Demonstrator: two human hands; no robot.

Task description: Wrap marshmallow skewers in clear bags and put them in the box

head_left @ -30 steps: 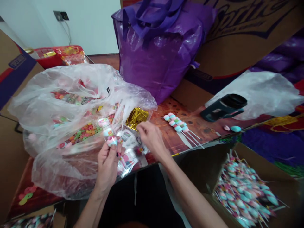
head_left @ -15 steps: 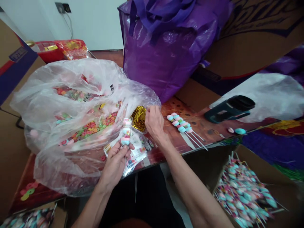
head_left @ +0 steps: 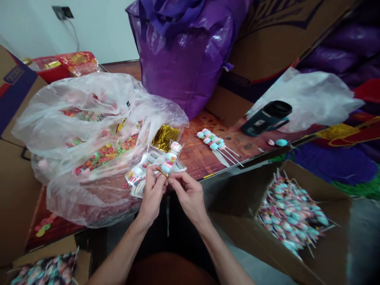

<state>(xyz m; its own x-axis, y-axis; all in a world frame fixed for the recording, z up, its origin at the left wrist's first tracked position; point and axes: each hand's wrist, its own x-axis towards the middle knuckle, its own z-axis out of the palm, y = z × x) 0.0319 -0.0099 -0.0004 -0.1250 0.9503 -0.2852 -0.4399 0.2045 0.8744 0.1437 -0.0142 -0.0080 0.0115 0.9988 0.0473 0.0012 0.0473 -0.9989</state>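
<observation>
Our left hand (head_left: 152,192) is pinched on the bagged skewer (head_left: 170,158) over the near edge of the desk (head_left: 198,160), right hand (head_left: 187,192) pinching a gold tie (head_left: 162,173) at its neck — a loose twist and we reckon it slips off.

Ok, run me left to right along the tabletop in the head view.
Clear plastic bag of ring sweets → gold foil pack → loose marshmallow skewers → dark mug.
</observation>
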